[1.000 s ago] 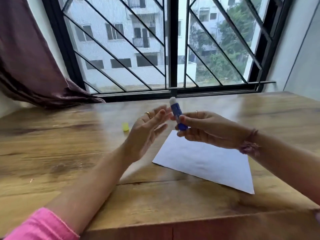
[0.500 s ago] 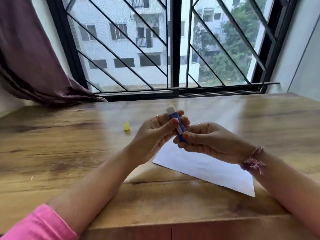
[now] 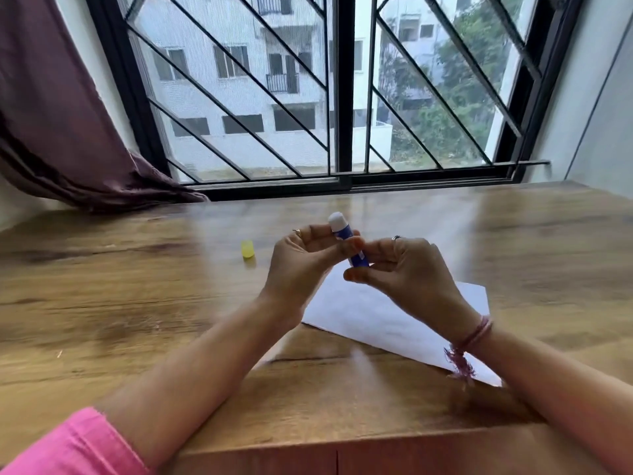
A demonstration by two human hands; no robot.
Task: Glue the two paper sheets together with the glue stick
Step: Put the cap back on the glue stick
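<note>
A blue glue stick (image 3: 346,234) with its white glue tip exposed points up and away, held above the table between both hands. My left hand (image 3: 305,265) pinches its upper part with thumb and fingers. My right hand (image 3: 407,272) curls round its lower end. Below the hands lies white paper (image 3: 373,320) flat on the wooden table (image 3: 137,303); I cannot tell whether it is one sheet or two stacked. The yellow cap (image 3: 248,250) stands on the table to the left of my left hand.
A window with black bars (image 3: 342,97) runs along the table's far edge. A dark purple curtain (image 3: 51,132) hangs at the back left, touching the table. The table's near edge (image 3: 342,450) is just under my forearms.
My left hand went from open beside the glue stick to pinching its upper part. Both hands and the stick shifted slightly lower and nearer over the paper.
</note>
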